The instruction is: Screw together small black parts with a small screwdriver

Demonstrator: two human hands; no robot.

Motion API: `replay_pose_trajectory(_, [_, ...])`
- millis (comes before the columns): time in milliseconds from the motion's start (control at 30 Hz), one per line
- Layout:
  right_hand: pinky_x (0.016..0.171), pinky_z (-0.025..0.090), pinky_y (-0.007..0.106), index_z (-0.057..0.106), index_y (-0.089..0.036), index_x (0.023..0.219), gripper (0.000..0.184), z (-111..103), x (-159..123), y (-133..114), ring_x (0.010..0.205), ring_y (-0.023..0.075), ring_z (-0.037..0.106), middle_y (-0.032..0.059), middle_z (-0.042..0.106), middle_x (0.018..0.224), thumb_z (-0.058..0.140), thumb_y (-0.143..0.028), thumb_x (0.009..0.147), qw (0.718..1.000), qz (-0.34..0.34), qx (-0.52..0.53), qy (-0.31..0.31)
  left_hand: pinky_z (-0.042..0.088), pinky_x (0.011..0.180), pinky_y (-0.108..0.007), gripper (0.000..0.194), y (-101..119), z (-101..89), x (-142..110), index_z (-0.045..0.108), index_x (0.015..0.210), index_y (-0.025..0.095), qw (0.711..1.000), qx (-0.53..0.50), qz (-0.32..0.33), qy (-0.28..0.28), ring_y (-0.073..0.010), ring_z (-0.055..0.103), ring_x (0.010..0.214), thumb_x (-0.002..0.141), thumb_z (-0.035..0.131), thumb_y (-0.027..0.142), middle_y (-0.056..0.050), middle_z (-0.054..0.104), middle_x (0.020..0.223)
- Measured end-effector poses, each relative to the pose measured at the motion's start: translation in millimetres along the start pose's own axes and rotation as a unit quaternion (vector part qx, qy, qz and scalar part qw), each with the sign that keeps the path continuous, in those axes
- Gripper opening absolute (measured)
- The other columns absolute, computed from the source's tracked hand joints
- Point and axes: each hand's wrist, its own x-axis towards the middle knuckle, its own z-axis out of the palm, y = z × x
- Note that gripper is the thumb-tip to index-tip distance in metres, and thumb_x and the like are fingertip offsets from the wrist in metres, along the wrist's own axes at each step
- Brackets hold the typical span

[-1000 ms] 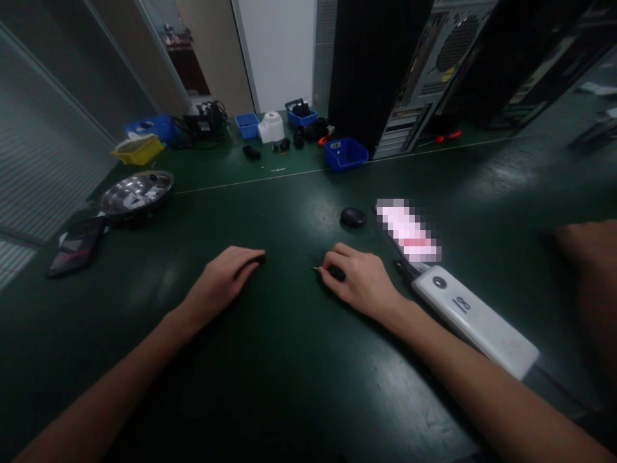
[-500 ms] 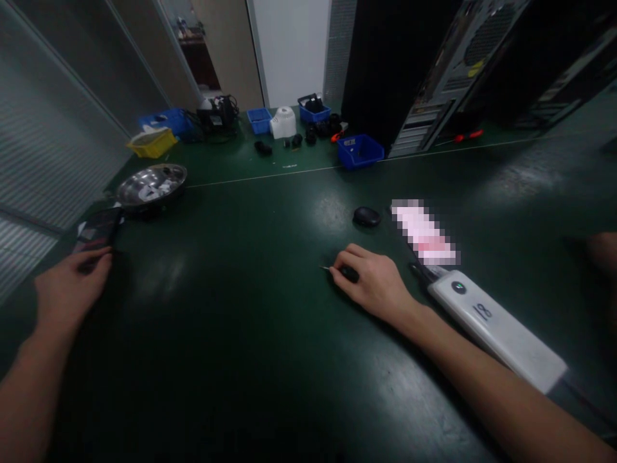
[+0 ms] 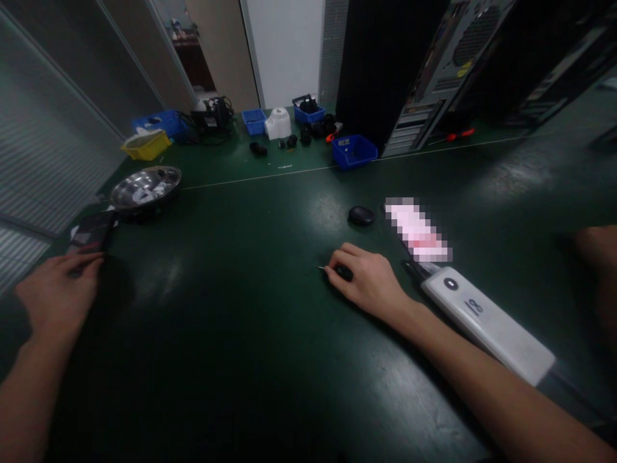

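My right hand (image 3: 369, 278) rests on the dark green table (image 3: 270, 334), fingers curled round a small black tool (image 3: 343, 272) whose thin metal tip points left. Far to the left, my left hand (image 3: 58, 292) lies with fingers bent over something I cannot make out, just short of a dark phone-like slab (image 3: 92, 231). A small black oval part (image 3: 361, 215) sits beyond the right hand. A long white device (image 3: 486, 323) marked with a number lies beside my right forearm.
A steel bowl (image 3: 144, 188) with white bits stands at the left. Blue bins (image 3: 353, 150), a yellow bin (image 3: 145, 145), a white housing (image 3: 278, 123) and black parts line the back. Computer towers (image 3: 409, 71) stand behind. Another person's arm (image 3: 598, 257) shows at the right edge.
My left hand has swept from the table's middle far to the left, near the dark slab. My right hand has stayed on the black tool.
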Motion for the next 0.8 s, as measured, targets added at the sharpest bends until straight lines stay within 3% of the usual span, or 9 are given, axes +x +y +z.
replay_pose_trajectory(200, [0.062,0.036,0.028,0.067,-0.022,0.092,0.018,-0.4,-0.2,-0.4,0.074,0.0140,0.059,0.0024,0.064,0.097,0.056,-0.035,0.098,1.000,0.001,-0.002,0.000,0.042,0.078,-0.033,0.054,7.3,-4.7,1.9,0.065,0.126,0.011,0.992,0.086,0.087,-0.017,-0.0294,0.058,0.102,0.099,0.031,0.044,-0.015,0.061,0.118])
replay_pose_trajectory(400, [0.061,0.036,0.028,0.067,-0.022,0.091,0.017,0.7,0.5,-0.5,0.074,0.0144,0.059,0.0028,0.064,0.096,0.056,-0.034,0.098,1.000,0.001,-0.004,0.003,0.042,0.072,-0.034,0.052,13.5,-5.3,2.9,0.065,0.122,0.011,0.993,0.095,0.072,0.006,-0.0273,0.058,0.088,0.096,0.034,0.043,-0.012,0.062,0.108])
replay_pose_trajectory(633, [0.061,0.036,0.027,0.067,-0.021,0.092,0.018,-0.5,0.4,-0.6,0.073,0.0138,0.058,0.0031,0.064,0.097,0.056,-0.034,0.098,1.000,0.002,-0.002,-0.002,0.040,0.073,-0.035,0.055,14.8,-9.3,4.0,0.067,0.119,0.006,0.993,0.084,0.076,-0.012,-0.0304,0.057,0.090,0.094,0.037,0.045,-0.017,0.062,0.106])
replay_pose_trajectory(800, [0.061,0.037,0.028,0.066,-0.022,0.092,0.018,-1.5,0.6,-0.9,0.073,0.0138,0.058,0.0024,0.064,0.097,0.056,-0.035,0.099,1.000,0.002,-0.003,-0.002,0.040,0.072,-0.033,0.050,7.3,-4.4,5.2,0.064,0.122,0.014,0.996,0.074,0.039,-0.018,-0.0303,0.058,0.092,0.094,0.038,0.046,-0.012,0.063,0.108])
